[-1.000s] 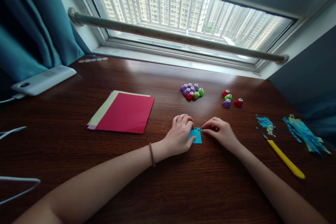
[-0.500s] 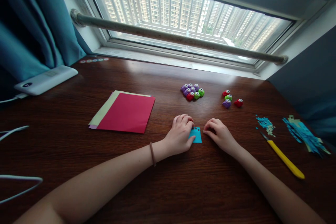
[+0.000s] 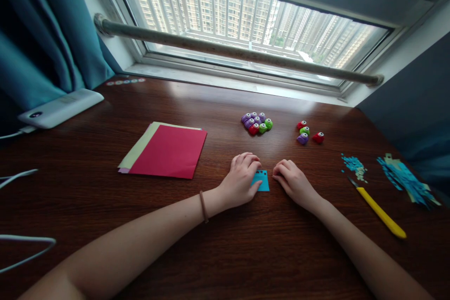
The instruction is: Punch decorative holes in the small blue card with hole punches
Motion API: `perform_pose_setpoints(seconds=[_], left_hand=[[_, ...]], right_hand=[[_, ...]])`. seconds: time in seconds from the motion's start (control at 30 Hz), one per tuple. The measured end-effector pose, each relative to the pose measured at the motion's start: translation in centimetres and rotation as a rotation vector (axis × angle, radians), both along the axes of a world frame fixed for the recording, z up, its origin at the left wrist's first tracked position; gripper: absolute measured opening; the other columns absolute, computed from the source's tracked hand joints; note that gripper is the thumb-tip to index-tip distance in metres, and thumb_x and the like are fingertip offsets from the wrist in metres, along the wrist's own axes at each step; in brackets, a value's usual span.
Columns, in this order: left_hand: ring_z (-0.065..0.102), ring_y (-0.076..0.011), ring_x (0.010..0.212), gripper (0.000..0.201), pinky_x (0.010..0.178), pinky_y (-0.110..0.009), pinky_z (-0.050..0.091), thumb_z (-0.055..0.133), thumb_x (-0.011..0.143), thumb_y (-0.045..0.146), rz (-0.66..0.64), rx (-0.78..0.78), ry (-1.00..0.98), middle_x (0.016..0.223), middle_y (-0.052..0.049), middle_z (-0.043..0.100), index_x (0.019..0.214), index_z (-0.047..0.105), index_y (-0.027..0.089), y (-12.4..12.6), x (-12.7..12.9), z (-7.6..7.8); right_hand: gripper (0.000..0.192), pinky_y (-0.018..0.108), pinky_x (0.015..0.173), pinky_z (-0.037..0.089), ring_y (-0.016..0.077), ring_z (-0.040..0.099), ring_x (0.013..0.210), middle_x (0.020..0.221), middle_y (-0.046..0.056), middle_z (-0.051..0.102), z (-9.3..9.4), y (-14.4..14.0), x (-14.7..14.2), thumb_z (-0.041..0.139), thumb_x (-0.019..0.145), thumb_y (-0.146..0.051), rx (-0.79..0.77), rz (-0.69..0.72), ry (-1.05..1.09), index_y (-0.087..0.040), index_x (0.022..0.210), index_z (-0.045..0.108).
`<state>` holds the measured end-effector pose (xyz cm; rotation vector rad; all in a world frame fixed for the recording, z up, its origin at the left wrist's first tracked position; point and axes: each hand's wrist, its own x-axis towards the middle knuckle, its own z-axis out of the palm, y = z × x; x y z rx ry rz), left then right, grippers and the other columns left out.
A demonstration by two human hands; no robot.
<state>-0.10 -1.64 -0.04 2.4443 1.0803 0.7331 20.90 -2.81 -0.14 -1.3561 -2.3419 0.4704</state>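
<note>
Resting curled, left hand (image 3: 242,178) on blue paper (image 3: 262,181), right hand (image 3: 293,182) beside.

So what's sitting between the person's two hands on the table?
A small blue paper square, seen in the head view, under the left hand and beside the right hand.

The left hand (image 3: 242,179) hides part of the blue paper square (image 3: 262,181).

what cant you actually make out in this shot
- Left hand, head view: it covers the left edge of the blue paper square; whatever lies under its fingers is hidden.
- Right hand: curled fingers hide whether it holds anything.
- Small punches: too small to tell their shapes.
- White cables: cut off by the left edge.
</note>
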Motion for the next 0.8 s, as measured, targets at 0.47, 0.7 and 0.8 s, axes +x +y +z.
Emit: perform_pose_setpoints(seconds=[0.47,0.7,0.8], left_hand=[[0.05,-0.0141,0.063,0.022,0.068,-0.031,0.045,0.041,0.087,0.015,-0.882,0.569,0.106,0.071,-0.004,0.054,0.072,0.058,0.015,-3.2,0.4,1.6],[0.05,-0.015,0.061,0.019,0.067,-0.031,0.046,0.044,0.086,0.012,-0.794,0.541,0.088,0.064,-0.004,0.052,0.072,0.056,0.016,-2.5,0.2,1.5],[0.052,-0.0155,0.063,0.016,0.069,-0.032,0.046,0.043,0.086,0.011,-0.789,0.504,0.089,0.064,-0.004,0.053,0.078,0.057,0.015,-2.2,0.2,1.4]], right_hand=[[0.017,0.03,0.059,0.041,0.0182,0.056,0.064,0.075,0.004,0.063,3.5,1.5,14.6,0.061,0.075,-0.037,0.262,-0.75,0.126,-0.022,0.082,0.062],[0.017,0.032,0.065,0.041,0.022,0.059,0.068,0.076,0.008,0.066,1.8,0.7,21.8,0.061,0.075,-0.037,0.441,-0.915,-0.033,-0.023,0.081,0.068],[0.019,0.032,0.063,0.04,0.0215,0.058,0.065,0.07,0.007,0.065,1.1,0.8,23.1,0.061,0.073,-0.038,0.468,-0.945,-0.089,-0.021,0.077,0.069]])
